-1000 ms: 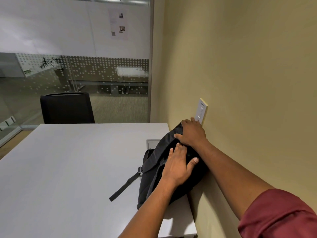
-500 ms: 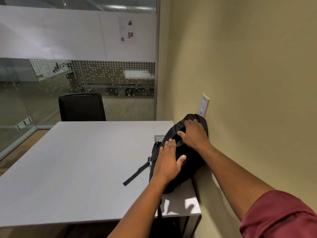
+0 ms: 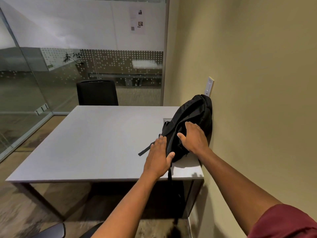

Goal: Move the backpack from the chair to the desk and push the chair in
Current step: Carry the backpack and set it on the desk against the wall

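Observation:
A black backpack point(image 3: 193, 117) leans upright against the yellow wall at the right end of the white desk point(image 3: 96, 141). One strap lies on the desk and another hangs over the front edge. My left hand point(image 3: 159, 157) hovers flat by the bag's lower left side, fingers apart, thumb near the fabric. My right hand point(image 3: 194, 137) is spread over the bag's front, holding nothing; whether it touches the fabric is unclear. At the bottom left edge a sliver of the near chair point(image 3: 54, 231) shows, below the desk's front.
A second black chair point(image 3: 97, 93) stands at the desk's far side. A glass partition point(image 3: 34, 86) runs along the left and back. A white wall plate point(image 3: 210, 86) sits just above the bag. A cable port point(image 3: 167, 120) is set in the desktop.
Both hands have come off the backpack's top and drawn back toward me. My view has pulled away, and the desk's front edge, its legs and the near chair now show.

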Tool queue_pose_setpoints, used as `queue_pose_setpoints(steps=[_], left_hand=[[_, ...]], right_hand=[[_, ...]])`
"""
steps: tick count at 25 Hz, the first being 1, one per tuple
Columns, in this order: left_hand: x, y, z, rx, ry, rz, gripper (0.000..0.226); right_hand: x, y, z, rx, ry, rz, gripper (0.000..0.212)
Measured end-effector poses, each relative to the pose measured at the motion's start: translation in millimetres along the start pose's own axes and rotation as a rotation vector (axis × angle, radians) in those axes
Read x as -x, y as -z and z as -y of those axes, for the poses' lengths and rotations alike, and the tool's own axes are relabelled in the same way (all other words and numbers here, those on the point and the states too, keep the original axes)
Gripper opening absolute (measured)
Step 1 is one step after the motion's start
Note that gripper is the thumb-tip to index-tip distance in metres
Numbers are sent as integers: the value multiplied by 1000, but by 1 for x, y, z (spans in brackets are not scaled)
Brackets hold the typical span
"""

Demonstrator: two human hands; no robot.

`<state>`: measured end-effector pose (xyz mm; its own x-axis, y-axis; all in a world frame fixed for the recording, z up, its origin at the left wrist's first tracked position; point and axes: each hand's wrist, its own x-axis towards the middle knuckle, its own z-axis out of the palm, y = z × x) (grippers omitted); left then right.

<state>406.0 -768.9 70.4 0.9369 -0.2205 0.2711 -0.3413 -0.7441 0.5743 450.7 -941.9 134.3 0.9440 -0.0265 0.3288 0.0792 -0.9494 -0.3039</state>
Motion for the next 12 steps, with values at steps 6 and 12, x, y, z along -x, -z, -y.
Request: queue_pose_setpoints(steps=[6,12], left_hand=[[54,16,3,-15,24,-3,72],[96,32,17,-60,47,-7,71]], right_hand=[[64,1,23,-37,-25,28,66],[119,5,45,-79,-48,49,66]])
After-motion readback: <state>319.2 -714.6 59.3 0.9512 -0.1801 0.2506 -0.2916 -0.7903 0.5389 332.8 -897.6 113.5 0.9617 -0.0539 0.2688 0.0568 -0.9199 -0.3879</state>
